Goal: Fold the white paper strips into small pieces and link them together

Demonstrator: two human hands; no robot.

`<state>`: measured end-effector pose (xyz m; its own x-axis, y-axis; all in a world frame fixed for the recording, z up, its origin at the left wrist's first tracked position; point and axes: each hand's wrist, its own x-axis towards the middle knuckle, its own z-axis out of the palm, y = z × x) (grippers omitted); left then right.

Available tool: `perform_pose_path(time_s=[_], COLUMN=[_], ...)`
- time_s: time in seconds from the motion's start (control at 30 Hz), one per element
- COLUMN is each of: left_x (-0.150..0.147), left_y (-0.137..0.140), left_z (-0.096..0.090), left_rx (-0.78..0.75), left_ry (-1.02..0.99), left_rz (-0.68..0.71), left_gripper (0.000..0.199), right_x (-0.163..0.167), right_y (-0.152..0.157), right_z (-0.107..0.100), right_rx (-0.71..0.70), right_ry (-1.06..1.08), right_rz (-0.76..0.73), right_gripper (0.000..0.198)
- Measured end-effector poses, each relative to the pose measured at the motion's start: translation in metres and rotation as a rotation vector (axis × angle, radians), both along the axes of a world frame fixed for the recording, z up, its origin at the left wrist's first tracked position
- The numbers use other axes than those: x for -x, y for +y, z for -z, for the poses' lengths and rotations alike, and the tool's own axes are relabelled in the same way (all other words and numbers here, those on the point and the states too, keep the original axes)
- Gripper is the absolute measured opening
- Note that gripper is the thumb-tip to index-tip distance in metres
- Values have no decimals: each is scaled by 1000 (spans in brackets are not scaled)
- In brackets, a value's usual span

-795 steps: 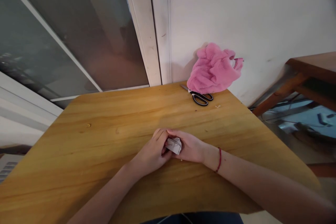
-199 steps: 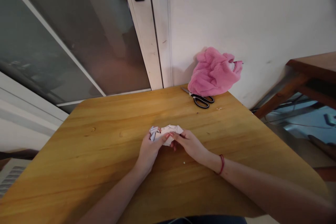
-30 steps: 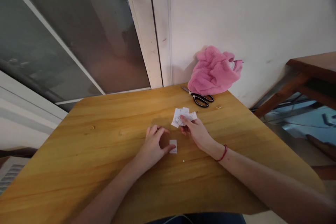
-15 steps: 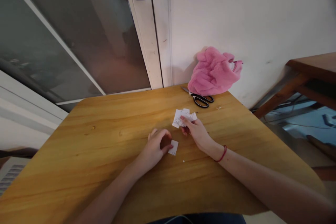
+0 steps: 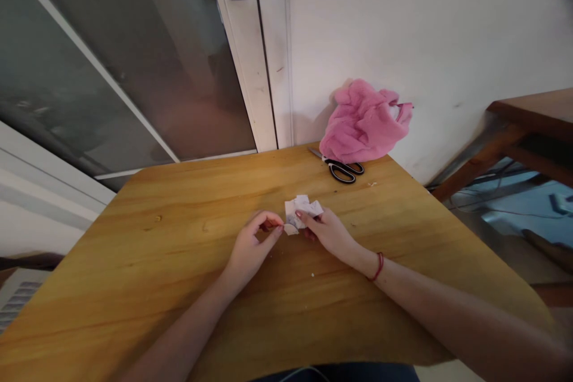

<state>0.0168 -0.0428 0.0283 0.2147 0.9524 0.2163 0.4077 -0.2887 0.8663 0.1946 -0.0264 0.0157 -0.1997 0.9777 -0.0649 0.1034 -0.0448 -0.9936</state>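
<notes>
Several small white paper pieces (image 5: 303, 203) with faint markings are fanned out in my right hand (image 5: 323, 230), its thumb pressed on top of them. My left hand (image 5: 259, 240) pinches the edge of one more paper piece (image 5: 290, 229) between thumb and forefinger. That piece looks slightly bent and meets the lower left side of the fanned ones. Both hands are held over the middle of the wooden table (image 5: 179, 286). What is marked on the papers is too small to read.
Black-handled scissors (image 5: 342, 172) lie near the table's back edge, partly under a pink fluffy cloth (image 5: 364, 125) by the wall. Tiny scraps (image 5: 312, 275) dot the tabletop. A glazed door (image 5: 179, 59) borders the back left, and another wooden table (image 5: 532, 116) stands at the right.
My left hand has lifted the single paper piece off the table and brought it against the fanned ones. My right hand has shifted a little left and down.
</notes>
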Motion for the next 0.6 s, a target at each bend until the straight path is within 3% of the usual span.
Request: perform_pose_path(time_s=[0.17, 0.33, 0.6], left_x=[0, -3, -7], left_y=[2, -1, -2], left_z=[0, 1, 10], left_rx=[-39, -34, 137], left_ry=[18, -44, -261], left_rz=[-72, -116, -124], left_gripper=[4, 4, 24], right_x=[3, 3, 4], right_y=[-11, -14, -14], right_z=[-5, -3, -6], right_rx=[17, -26, 14], right_ry=[-27, -56, -80], right_rz=[-180, -245, -288], right_gripper=[31, 36, 29])
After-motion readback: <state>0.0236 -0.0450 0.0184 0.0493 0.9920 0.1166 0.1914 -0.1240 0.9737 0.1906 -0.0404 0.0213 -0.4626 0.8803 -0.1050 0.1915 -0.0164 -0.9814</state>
